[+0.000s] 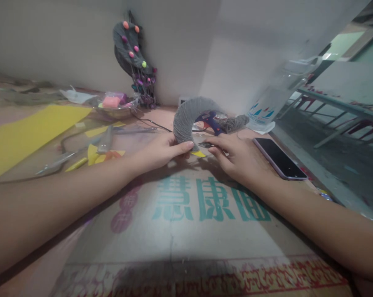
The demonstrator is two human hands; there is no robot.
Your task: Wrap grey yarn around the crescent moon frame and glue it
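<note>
My left hand (170, 150) is closed around the lower end of a crescent wrapped in grey yarn (184, 119), thumb in front. The crescent stands upright, curving up and to the right. Just right of its lower tip, my right hand (235, 154) pinches a small dark object (205, 144), perhaps small snips; its exact kind is too blurred to tell. Behind the hands lies a ball of grey yarn (234, 123). A dark blue and orange item (209, 120) is partly hidden by the crescent. A bit of yellow paper (199, 153) lies under the hands.
A phone (280, 159) lies at the right. Behind it stands a clear plastic jug (266, 103). A finished-looking grey crescent with coloured pompoms (127, 47) leans on the wall. Left are a bowl (116, 111), yellow sheet (34, 136), and yellow scraps. Printed cardboard (186, 243) covers the front.
</note>
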